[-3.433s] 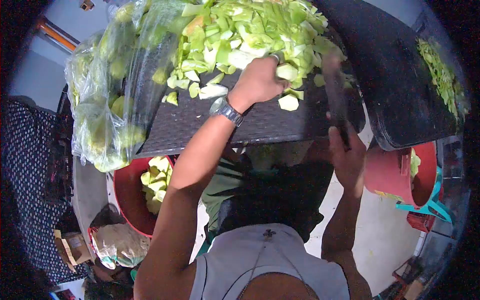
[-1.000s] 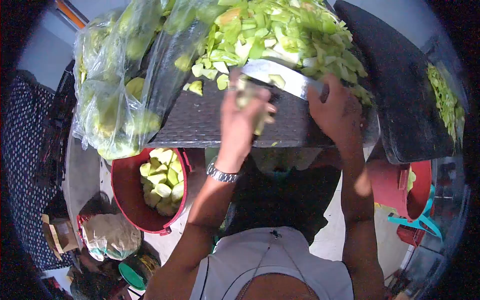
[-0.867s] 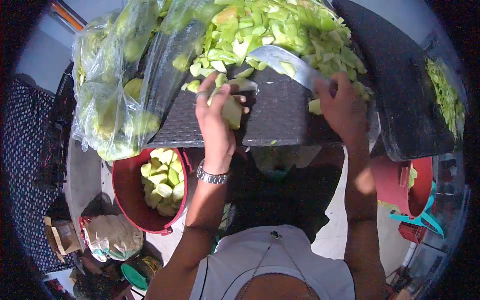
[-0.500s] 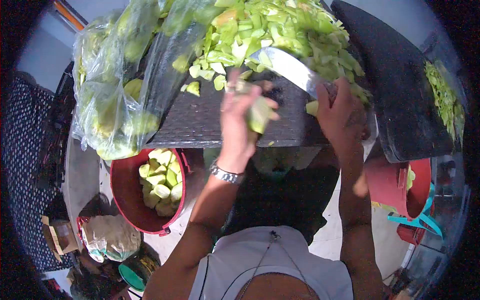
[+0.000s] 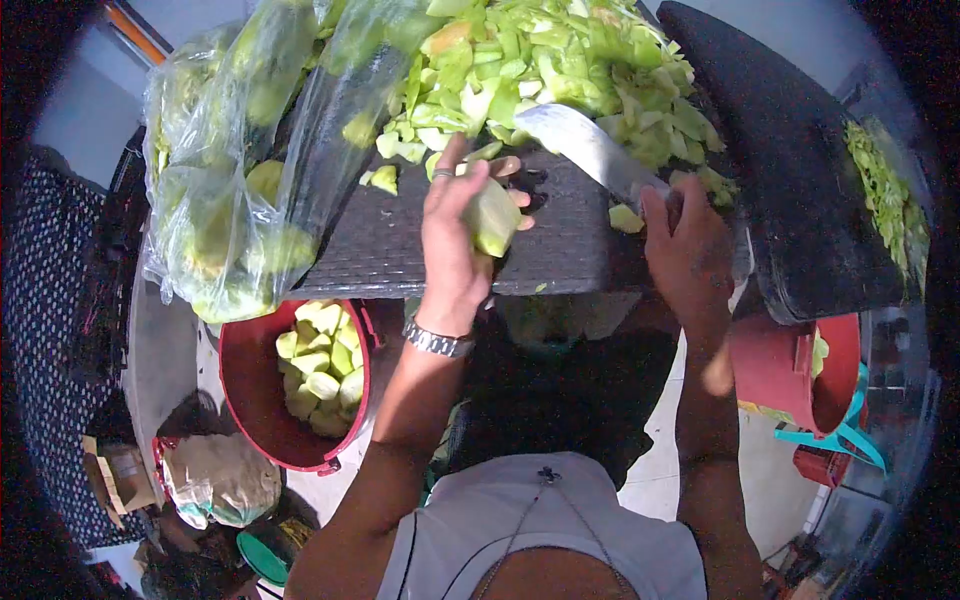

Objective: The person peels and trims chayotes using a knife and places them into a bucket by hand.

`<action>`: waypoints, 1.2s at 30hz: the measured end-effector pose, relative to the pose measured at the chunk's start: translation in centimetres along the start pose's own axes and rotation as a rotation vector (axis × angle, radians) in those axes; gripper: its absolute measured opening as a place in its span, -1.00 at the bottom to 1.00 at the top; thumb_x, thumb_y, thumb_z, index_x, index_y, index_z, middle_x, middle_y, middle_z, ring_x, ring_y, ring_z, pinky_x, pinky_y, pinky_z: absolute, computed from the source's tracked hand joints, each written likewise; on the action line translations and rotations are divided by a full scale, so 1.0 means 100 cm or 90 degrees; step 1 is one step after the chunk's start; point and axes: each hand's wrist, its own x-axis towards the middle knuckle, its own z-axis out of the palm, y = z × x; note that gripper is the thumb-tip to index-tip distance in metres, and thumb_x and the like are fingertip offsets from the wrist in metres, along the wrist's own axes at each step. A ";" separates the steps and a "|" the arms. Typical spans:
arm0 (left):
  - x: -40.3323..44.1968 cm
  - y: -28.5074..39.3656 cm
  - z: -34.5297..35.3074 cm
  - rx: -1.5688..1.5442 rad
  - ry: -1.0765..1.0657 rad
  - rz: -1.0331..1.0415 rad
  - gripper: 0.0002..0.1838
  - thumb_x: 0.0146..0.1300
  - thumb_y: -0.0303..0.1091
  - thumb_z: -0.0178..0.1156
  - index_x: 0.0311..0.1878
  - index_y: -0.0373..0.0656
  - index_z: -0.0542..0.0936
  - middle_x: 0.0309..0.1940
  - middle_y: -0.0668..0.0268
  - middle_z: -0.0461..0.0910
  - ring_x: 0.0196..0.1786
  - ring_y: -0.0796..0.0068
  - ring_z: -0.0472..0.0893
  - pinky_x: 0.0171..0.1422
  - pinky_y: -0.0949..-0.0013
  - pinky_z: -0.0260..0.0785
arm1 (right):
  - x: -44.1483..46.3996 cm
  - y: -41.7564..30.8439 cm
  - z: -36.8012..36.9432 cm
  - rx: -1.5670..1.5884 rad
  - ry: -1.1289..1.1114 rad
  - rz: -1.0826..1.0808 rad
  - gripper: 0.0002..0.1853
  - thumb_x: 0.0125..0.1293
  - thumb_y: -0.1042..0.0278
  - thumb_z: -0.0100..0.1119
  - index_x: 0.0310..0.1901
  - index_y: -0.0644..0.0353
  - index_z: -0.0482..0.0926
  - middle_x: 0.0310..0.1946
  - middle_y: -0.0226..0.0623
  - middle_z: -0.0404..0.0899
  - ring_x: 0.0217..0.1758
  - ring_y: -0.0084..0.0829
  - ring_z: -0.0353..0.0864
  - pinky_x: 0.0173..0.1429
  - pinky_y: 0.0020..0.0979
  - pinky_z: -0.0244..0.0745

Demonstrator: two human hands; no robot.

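Observation:
A peeled, pale-green vegetable (image 5: 494, 215), chayote-like in shape, lies in my left hand (image 5: 455, 230), with the fingers curled round it. My right hand (image 5: 688, 245) grips a knife (image 5: 585, 145) by its handle, which the fingers mostly hide. Its broad, curved blade points up and left, over the edge of a heap of green peelings (image 5: 560, 60). Both hands are above the dark, woven-looking work surface (image 5: 380, 245). A small pale-green piece (image 5: 626, 218) sits just left of my right hand.
Clear plastic bags (image 5: 230, 200) of green vegetables stand on the left. Below them, a red bucket (image 5: 232, 400) holds peeled pieces. Another red container (image 5: 780, 370) is at the lower right, beside turquoise straps (image 5: 850, 445). A dark panel (image 5: 800, 170) rises at the right.
My left hand has shifted slightly left and stopped blurring, with the vegetable still in it. My right hand and the knife have moved a little right and down.

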 end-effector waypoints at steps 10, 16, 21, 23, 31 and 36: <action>0.001 -0.002 -0.009 -0.313 -0.016 -0.219 -0.42 0.51 0.17 -0.10 0.01 -0.26 0.52 -0.11 -0.06 0.65 -0.05 -0.05 0.67 0.10 -0.17 0.57 | -0.032 0.007 0.002 0.627 -0.582 0.081 -0.49 0.46 -0.26 0.13 -0.14 0.14 0.52 -0.46 -0.45 0.53 -0.51 -0.57 0.48 -0.46 -0.46 0.37; -0.003 0.002 -0.005 -0.422 -0.048 -0.261 -0.45 0.52 0.12 -0.12 -0.07 -0.29 0.50 -0.13 -0.14 0.64 -0.02 -0.12 0.66 0.20 -0.25 0.51 | -0.050 -0.014 -0.003 0.661 -0.673 0.129 -0.53 0.53 -0.22 0.02 -0.13 0.10 0.51 -0.55 -0.52 0.42 -0.61 -0.69 0.31 -0.57 -0.56 0.20; -0.009 0.007 0.012 -0.308 -0.067 -0.190 -0.37 0.50 0.20 -0.15 -0.06 -0.27 0.57 -0.21 0.00 0.68 -0.22 0.06 0.71 -0.10 -0.03 0.59 | -0.045 -0.040 -0.004 0.450 -0.419 0.002 -0.52 0.53 -0.16 0.05 -0.15 0.20 0.53 -0.51 -0.27 0.57 -0.52 -0.35 0.56 -0.40 -0.29 0.44; -0.011 0.007 0.014 -0.307 -0.068 -0.159 -0.35 0.50 0.22 -0.16 -0.08 -0.28 0.58 -0.21 0.00 0.68 -0.24 0.06 0.70 -0.11 0.00 0.58 | -0.047 -0.040 0.002 0.347 -0.362 -0.036 -0.51 0.52 -0.14 0.07 -0.16 0.23 0.54 -0.47 -0.14 0.63 -0.44 -0.12 0.66 -0.28 -0.16 0.51; -0.017 -0.012 0.014 -0.382 -0.080 -0.095 -0.34 0.54 0.17 -0.25 -0.12 -0.31 0.56 -0.24 0.00 0.64 -0.22 0.02 0.65 -0.06 0.01 0.53 | -0.083 -0.054 0.016 0.261 -0.280 -0.095 -0.50 0.48 -0.13 0.07 -0.23 0.27 0.50 -0.65 -0.13 0.40 -0.58 -0.36 0.44 -0.38 -0.24 0.32; -0.020 -0.019 0.015 -0.395 -0.080 -0.038 -0.44 0.55 0.05 -0.22 -0.13 -0.31 0.54 -0.27 0.05 0.59 -0.19 0.02 0.62 -0.04 -0.04 0.51 | -0.084 -0.054 0.015 0.324 -0.285 -0.129 -0.53 0.47 -0.08 0.10 -0.18 0.28 0.52 -0.61 -0.06 0.48 -0.56 -0.12 0.54 -0.37 -0.18 0.37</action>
